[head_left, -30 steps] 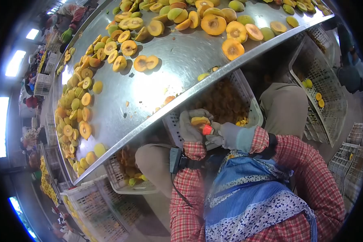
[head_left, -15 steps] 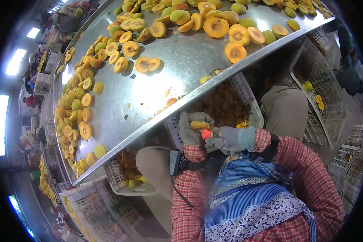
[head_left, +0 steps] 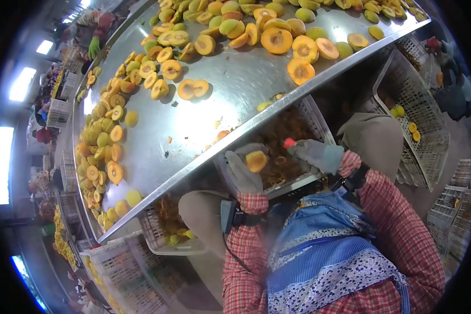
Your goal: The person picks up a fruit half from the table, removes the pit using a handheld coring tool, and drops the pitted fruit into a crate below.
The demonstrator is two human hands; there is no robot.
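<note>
My left hand point(head_left: 243, 171), in a pale grey glove, has its fingers stretched out, with a yellow peach half point(head_left: 256, 161) resting against the palm side. To its right, my gloved right hand point(head_left: 315, 154) is closed around a small tool with a red end point(head_left: 289, 142); the rest of it is hidden by the fingers. Both hands are apart, over a white crate point(head_left: 319, 116) of brown-orange scraps below the table edge. Many cut peach halves point(head_left: 276, 41) lie on the metal table point(head_left: 209, 73) in front of me.
The table's raised metal rim point(head_left: 267, 115) runs diagonally just beyond my hands. More plastic crates stand at the right point(head_left: 424, 131) and lower left point(head_left: 128, 269). A crate with fruit point(head_left: 167, 230) sits by my left knee. Other people work around, one with a green glove point(head_left: 94, 48).
My hands have separated. The right hand has drawn the red-ended tool away from the peach half and moved right and up. The left hand's fingers have straightened, and the peach half has turned.
</note>
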